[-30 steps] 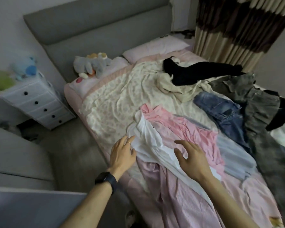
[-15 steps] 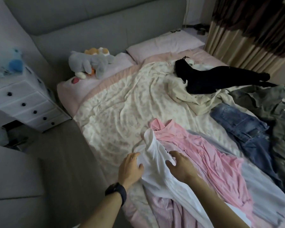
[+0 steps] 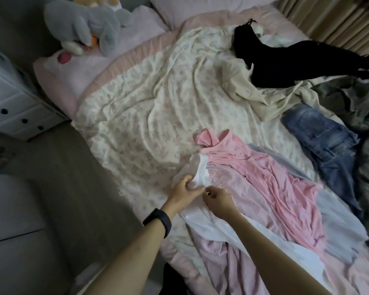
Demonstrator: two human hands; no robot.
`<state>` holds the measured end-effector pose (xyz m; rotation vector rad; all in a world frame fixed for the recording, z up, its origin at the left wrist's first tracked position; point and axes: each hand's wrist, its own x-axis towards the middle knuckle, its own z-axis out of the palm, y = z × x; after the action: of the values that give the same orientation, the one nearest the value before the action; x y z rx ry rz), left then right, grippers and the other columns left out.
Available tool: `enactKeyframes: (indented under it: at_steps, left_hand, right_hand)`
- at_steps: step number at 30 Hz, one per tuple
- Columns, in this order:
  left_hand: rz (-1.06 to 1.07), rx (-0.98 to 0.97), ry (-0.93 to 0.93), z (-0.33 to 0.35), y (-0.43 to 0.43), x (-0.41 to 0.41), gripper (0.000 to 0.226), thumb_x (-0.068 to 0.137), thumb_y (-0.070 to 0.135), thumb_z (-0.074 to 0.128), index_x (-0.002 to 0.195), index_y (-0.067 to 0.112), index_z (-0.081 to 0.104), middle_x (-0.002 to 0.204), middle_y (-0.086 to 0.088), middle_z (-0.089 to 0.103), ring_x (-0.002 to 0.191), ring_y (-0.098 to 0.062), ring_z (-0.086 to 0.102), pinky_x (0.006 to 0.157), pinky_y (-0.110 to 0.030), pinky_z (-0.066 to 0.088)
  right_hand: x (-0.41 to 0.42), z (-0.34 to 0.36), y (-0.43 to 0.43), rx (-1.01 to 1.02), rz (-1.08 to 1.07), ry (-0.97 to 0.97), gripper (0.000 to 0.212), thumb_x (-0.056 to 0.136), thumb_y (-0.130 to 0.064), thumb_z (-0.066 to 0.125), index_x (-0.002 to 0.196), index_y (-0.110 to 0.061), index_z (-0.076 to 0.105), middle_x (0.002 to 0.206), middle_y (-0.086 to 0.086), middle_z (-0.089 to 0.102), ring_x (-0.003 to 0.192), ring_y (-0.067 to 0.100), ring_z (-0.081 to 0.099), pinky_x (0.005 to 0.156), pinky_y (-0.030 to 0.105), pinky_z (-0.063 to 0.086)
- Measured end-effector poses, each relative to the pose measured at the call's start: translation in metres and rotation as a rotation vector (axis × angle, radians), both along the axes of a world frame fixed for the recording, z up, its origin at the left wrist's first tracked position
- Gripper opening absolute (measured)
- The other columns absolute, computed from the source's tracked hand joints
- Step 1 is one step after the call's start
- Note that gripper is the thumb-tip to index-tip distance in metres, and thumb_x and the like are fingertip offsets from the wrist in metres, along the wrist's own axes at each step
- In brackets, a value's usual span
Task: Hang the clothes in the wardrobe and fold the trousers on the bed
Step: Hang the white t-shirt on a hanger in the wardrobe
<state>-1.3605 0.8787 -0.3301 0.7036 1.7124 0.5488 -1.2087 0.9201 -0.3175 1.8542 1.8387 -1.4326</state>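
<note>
A white shirt lies on top of a heap of clothes at the bed's near edge. My left hand grips its bunched upper end, and my right hand pinches the same cloth just beside it. Under the shirt lie a pink striped shirt and a plain pink garment. Blue jeans lie to the right, black trousers further back, and a dark grey-green garment at the right edge.
The bed has a floral cream cover and pink pillows. A grey plush toy sits at its head. A white chest of drawers stands left, with grey floor between it and the bed. Curtains hang at the back right.
Both hands have closed on the white shirt's upper end and bunched it together. The view has tilted down and moved closer to the bed.
</note>
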Motion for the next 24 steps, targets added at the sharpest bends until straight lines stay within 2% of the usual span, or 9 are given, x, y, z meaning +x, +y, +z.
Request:
enactKeyframes:
  at_steps: [2,4,7,9,12,16,19,22,24]
  left_hand:
    - [0.065,-0.019,-0.033,-0.001,-0.008,0.001,0.033,0.088,0.043,0.073,0.102,0.013,0.066,0.093,-0.002,0.064,0.093,-0.022,0.062,0.071,-0.017,0.042]
    - [0.148,-0.022,-0.027,-0.003,-0.021,-0.004,0.025,0.089,0.041,0.071,0.078,0.021,0.061,0.074,0.007,0.061,0.077,-0.018,0.061,0.061,-0.02,0.041]
    - [0.22,-0.115,0.057,-0.006,-0.05,-0.016,0.019,0.087,0.03,0.068,0.08,0.018,0.054,0.079,0.003,0.063,0.076,-0.02,0.063,0.06,-0.027,0.043]
    - [0.213,-0.174,0.147,-0.01,-0.074,-0.025,0.024,0.085,0.024,0.067,0.078,0.017,0.046,0.076,0.0,0.057,0.072,-0.02,0.058,0.059,-0.028,0.041]
    - [0.208,-0.171,0.2,-0.019,-0.103,-0.029,0.028,0.082,0.016,0.07,0.075,0.018,0.043,0.072,0.003,0.05,0.069,-0.02,0.05,0.063,-0.03,0.042]
    - [0.255,-0.15,0.208,-0.027,-0.127,-0.013,0.028,0.075,0.016,0.076,0.074,0.023,0.049,0.074,0.008,0.059,0.072,-0.016,0.057,0.075,-0.034,0.051]
    - [0.217,-0.143,0.197,-0.022,-0.129,0.002,0.022,0.077,0.014,0.076,0.068,0.029,0.062,0.076,0.013,0.069,0.078,-0.008,0.066,0.075,-0.023,0.051]
    - [0.161,-0.102,0.216,-0.014,-0.128,0.014,0.032,0.08,0.011,0.076,0.06,0.034,0.067,0.078,0.018,0.07,0.077,0.002,0.064,0.069,-0.005,0.043]
    - [0.159,-0.06,0.236,-0.006,-0.129,0.02,0.027,0.081,0.015,0.077,0.064,0.033,0.066,0.081,0.016,0.072,0.078,0.0,0.065,0.072,-0.008,0.045]
  right_hand:
    - [0.005,0.001,-0.017,-0.056,0.006,0.025,0.011,0.094,-0.021,0.059,0.087,-0.014,0.065,0.069,-0.004,0.061,0.065,0.011,0.06,0.067,0.029,0.043]
    - [0.015,-0.002,-0.033,-0.093,-0.015,0.008,0.018,0.091,-0.017,0.057,0.081,-0.002,0.058,0.063,0.0,0.06,0.051,0.004,0.06,0.064,0.032,0.05]
    - [0.036,-0.009,-0.052,-0.117,-0.007,-0.103,0.023,0.093,-0.022,0.052,0.08,-0.005,0.056,0.068,0.005,0.063,0.06,0.016,0.064,0.057,0.031,0.048]
    - [0.049,-0.011,-0.061,-0.151,0.067,-0.203,0.025,0.097,-0.029,0.049,0.083,-0.011,0.06,0.074,0.003,0.064,0.067,0.02,0.061,0.056,0.03,0.044]
    - [0.066,-0.015,-0.066,-0.162,0.17,-0.287,0.029,0.1,-0.04,0.047,0.102,-0.021,0.07,0.088,0.001,0.07,0.08,0.022,0.065,0.067,0.03,0.049]
    - [0.072,-0.01,-0.066,-0.098,0.24,-0.385,0.023,0.091,-0.041,0.05,0.102,-0.03,0.067,0.106,-0.001,0.065,0.091,0.024,0.064,0.08,0.037,0.055]
    - [0.055,-0.001,-0.059,0.067,0.102,-0.29,0.035,0.088,-0.05,0.058,0.115,-0.029,0.063,0.121,-0.005,0.055,0.1,0.024,0.064,0.083,0.037,0.052]
    - [0.024,0.011,-0.044,0.093,-0.032,-0.118,0.057,0.086,-0.071,0.055,0.118,-0.024,0.059,0.108,-0.005,0.066,0.099,0.022,0.067,0.085,0.041,0.055]
    - [0.001,0.019,-0.037,0.004,-0.006,-0.09,0.071,0.08,-0.084,0.051,0.119,-0.024,0.057,0.098,-0.004,0.071,0.097,0.023,0.07,0.085,0.042,0.056]
